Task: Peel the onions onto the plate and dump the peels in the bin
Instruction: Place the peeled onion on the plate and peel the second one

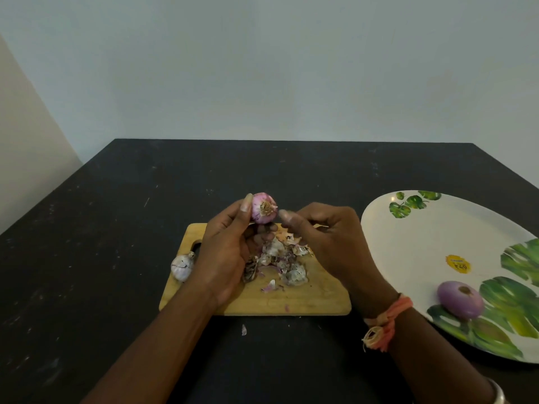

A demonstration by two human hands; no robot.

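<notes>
Left hand (224, 252) fingers wrapped round the onion (263, 208), held up over the board (315, 298) and peel pile (281, 259). Right hand (326, 237) curled just beside its root end, can't tell if it's pinching anything.

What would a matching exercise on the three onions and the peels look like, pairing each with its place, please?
Things:
1. pink onion
2. purple onion
3. whitish onion
4. peels

Places:
A. on the plate
B. piled on the board
C. in the left hand
D. by the board's left edge

Pairs: 1-C; 2-A; 3-D; 4-B
</notes>
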